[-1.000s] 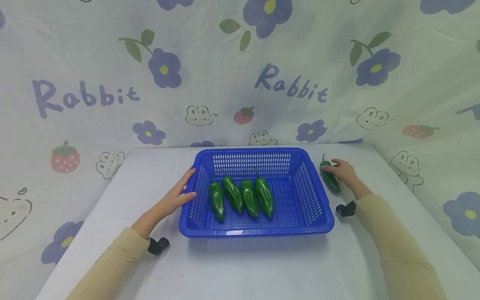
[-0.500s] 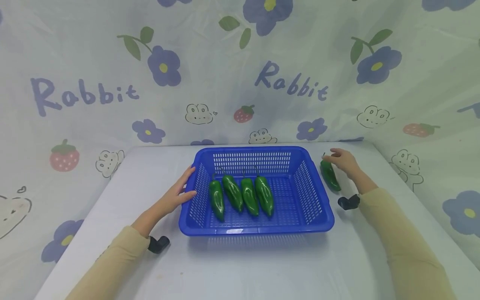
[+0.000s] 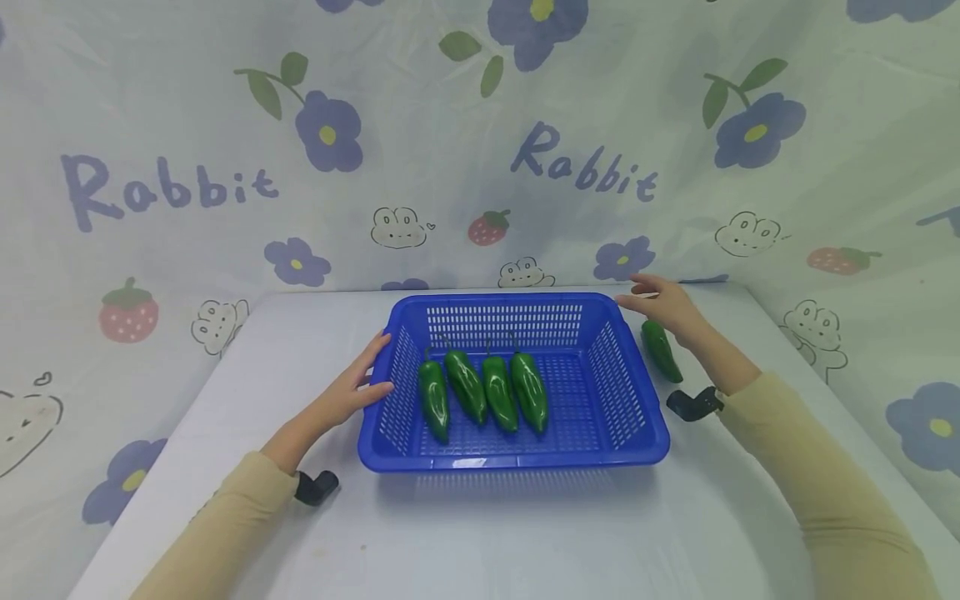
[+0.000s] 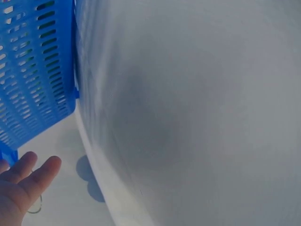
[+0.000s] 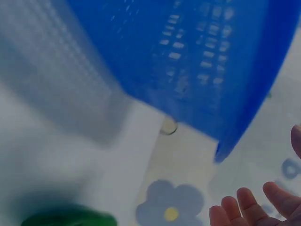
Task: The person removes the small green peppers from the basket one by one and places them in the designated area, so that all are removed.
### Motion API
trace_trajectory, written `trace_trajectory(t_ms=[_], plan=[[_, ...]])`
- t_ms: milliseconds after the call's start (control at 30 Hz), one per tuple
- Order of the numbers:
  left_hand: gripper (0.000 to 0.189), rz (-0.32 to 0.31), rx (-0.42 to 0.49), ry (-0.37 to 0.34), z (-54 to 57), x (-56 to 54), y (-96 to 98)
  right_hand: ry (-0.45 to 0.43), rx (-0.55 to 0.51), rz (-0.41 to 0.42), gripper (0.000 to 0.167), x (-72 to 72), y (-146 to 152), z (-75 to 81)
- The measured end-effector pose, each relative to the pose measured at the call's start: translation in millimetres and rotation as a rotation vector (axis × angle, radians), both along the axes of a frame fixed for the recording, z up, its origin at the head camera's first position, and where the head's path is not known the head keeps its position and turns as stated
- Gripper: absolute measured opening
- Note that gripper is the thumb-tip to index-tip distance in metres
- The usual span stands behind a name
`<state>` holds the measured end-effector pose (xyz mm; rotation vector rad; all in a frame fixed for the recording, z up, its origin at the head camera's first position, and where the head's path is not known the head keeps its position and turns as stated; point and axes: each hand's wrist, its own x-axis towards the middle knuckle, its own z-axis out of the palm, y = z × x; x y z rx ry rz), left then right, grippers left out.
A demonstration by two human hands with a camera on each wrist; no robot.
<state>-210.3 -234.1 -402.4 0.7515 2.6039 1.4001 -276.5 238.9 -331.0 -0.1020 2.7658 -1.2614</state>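
Observation:
A blue plastic basket (image 3: pixel 517 461) sits on the table, with several green chili peppers (image 3: pixel 528 396) lying side by side in its left half. My left hand (image 3: pixel 345 400) rests on the basket's left rim, thumb and fingers extended. In the left wrist view its fingers (image 4: pixel 42 176) look straight beside the basket wall (image 4: pixel 37 70). One more green pepper (image 3: pixel 662 357) lies on the table to the right of the basket. Just above its stem end is my right hand (image 3: pixel 672 315), holding nothing, its fingertips near the basket's far right corner. In the right wrist view the fingers (image 5: pixel 249 207) spread apart.
Black wrist cameras (image 3: pixel 317 488) jut from both wrists over the white table (image 3: pixel 495 542). A patterned cloth (image 3: pixel 450 150) with flowers and rabbits hangs behind the table and along both sides.
My right hand has left the pepper outside the basket and moved up and left towards the basket's far right corner. That pepper stays on the table. My left hand has not moved.

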Motion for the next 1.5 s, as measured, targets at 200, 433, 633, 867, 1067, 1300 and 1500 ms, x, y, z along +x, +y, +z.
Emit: trace_trajectory(t_ms=[200, 433, 633, 867, 1067, 1300, 1500], plan=[[0.073, 0.001, -0.012, -0.003, 0.4, -0.8, -0.5, -0.027, -0.06, 0.089, 0.071, 12.9, -21.9, 16.8], [0.075, 0.017, -0.047, -0.023, 3.2, -3.1, -1.3, -0.096, -0.118, 0.163, 0.07, 21.6, -40.6, 30.7], [0.078, 0.035, -0.08, -0.049, 9.3, -4.1, -0.4, -0.154, -0.211, 0.23, 0.066, 25.4, -55.8, 33.5], [0.08, 0.069, -0.077, -0.109, 13.2, -1.7, 1.4, -0.19, -0.192, 0.299, 0.066, 29.5, -77.7, 28.9], [0.079, 0.094, -0.051, -0.165, 10.3, -2.8, 4.8, -0.232, -0.144, 0.317, 0.067, 27.0, -94.2, 17.8], [0.079, 0.086, -0.027, -0.164, 10.0, -0.8, 5.2, -0.265, -0.137, 0.312, 0.069, 24.2, -112.2, 1.6], [0.079, 0.08, -0.012, -0.161, 9.3, -0.4, 4.5, -0.289, -0.089, 0.271, 0.069, 21.4, -122.8, -15.5]])
